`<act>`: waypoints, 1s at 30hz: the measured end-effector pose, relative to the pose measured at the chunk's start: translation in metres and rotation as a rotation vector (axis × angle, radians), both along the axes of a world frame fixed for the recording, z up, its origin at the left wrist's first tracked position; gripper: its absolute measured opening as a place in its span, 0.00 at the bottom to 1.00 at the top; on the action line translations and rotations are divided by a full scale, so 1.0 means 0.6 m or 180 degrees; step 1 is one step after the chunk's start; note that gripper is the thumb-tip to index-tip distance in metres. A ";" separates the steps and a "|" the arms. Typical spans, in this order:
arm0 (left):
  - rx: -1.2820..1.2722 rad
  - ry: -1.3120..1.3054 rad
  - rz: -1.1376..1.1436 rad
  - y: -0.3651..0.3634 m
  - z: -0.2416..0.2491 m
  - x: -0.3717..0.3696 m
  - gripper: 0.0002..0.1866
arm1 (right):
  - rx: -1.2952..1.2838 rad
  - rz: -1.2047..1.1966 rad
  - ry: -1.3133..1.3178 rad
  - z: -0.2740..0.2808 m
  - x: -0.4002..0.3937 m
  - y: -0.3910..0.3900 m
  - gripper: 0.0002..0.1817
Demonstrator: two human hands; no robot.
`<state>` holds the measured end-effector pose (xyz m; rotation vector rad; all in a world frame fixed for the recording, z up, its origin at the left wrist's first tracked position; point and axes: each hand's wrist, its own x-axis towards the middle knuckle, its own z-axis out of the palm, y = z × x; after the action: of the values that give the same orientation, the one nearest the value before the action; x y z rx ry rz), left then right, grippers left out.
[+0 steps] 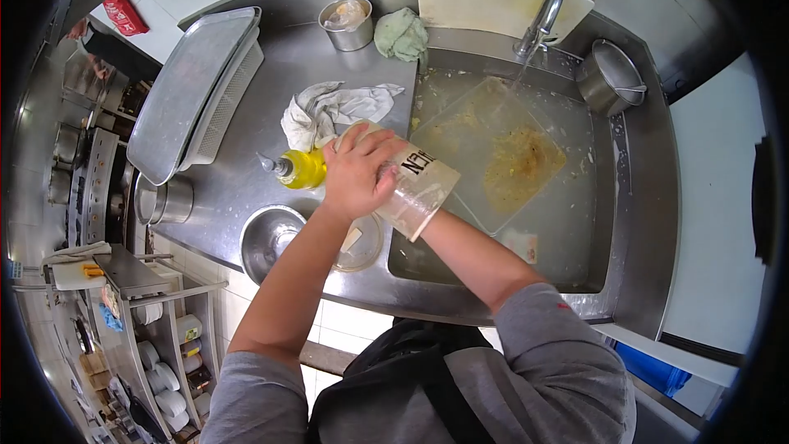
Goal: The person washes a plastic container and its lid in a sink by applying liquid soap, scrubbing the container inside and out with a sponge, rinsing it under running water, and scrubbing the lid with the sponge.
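My left hand point(357, 173) is wrapped round a clear, cloudy plastic container point(431, 185) marked with black letters. It is tilted over the sink's left edge. My right forearm point(472, 259) runs up to the container's open end, and my right hand is hidden in or behind it. Just left of my left hand stands a bottle of yellow liquid point(304, 169) with a pump top. A crumpled white cloth point(329, 111) lies behind the bottle. Below the hands, a steel bowl point(267, 238) and a round clear lid or dish point(366, 251) sit near the counter's front edge.
Cloudy water fills the sink point(604, 197), with a clear rectangular tray point(526, 156) in it bearing brown residue. Water runs from the tap point(546, 12). A steel pot point(608, 78), green cloth point(401, 34), white board point(493, 0), tin point(345, 23) and stacked trays point(193, 90) stand around.
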<state>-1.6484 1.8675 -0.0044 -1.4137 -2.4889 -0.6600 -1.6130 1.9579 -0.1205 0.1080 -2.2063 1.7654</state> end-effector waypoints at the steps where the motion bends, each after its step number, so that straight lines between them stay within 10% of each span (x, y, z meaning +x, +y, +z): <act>1: -0.0017 0.0016 0.0013 0.000 0.000 -0.001 0.21 | 0.1225 -0.0317 -0.0014 0.036 0.006 0.010 0.21; 8: -0.0153 -0.0042 -0.0106 0.012 0.003 -0.002 0.20 | 0.1672 -0.0141 0.0073 0.012 0.018 0.023 0.22; 17: -0.0250 0.0123 -0.0087 0.024 -0.001 0.008 0.21 | -0.2972 0.1161 -0.0532 0.015 0.034 0.003 0.24; 30: -0.0092 0.0131 -0.0167 0.034 -0.006 0.004 0.20 | -0.3953 0.0985 -0.0451 0.010 0.045 0.011 0.24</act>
<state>-1.6459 1.8877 -0.0082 -1.4921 -2.4471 -0.6011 -1.5861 1.9642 -0.1146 0.0317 -0.8266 3.0162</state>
